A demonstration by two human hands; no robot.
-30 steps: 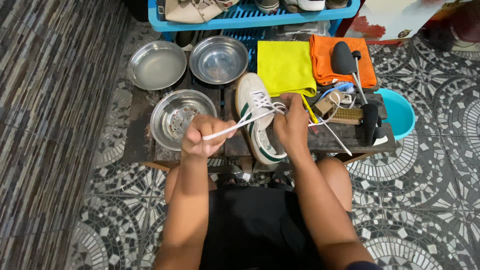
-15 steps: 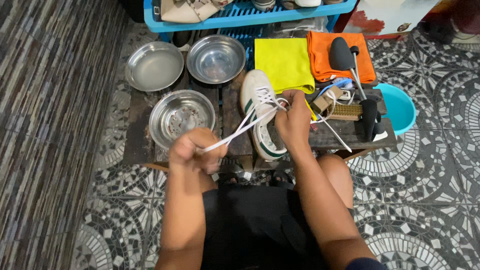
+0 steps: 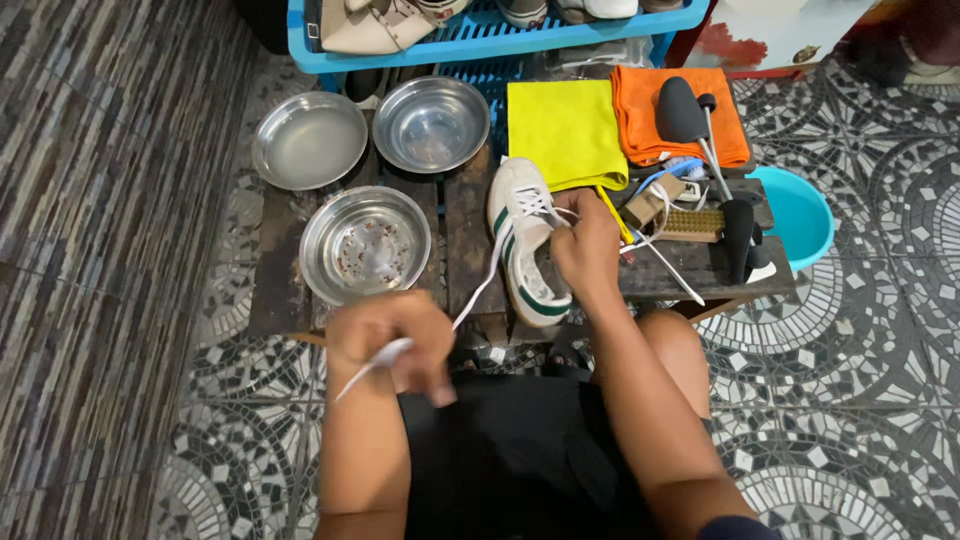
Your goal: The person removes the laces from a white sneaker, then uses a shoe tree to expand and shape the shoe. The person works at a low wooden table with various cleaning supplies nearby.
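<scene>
Unlacing in hand: left hand [image 3: 392,345] clamped on white lace [image 3: 487,283], right hand [image 3: 588,243] pinching the sneaker [image 3: 527,243] eyelets; next, a steady near-left pull.

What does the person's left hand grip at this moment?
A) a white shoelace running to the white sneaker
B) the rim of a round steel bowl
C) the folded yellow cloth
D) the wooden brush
A: the left hand is closed on the white shoelace, which runs up to the white sneaker with green stripes that the right hand steadies.

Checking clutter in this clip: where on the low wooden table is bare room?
Bare wood lies between the near steel bowl and the white sneaker. Right of the sneaker it is crowded: brush, cloths, shoe tree.
</scene>
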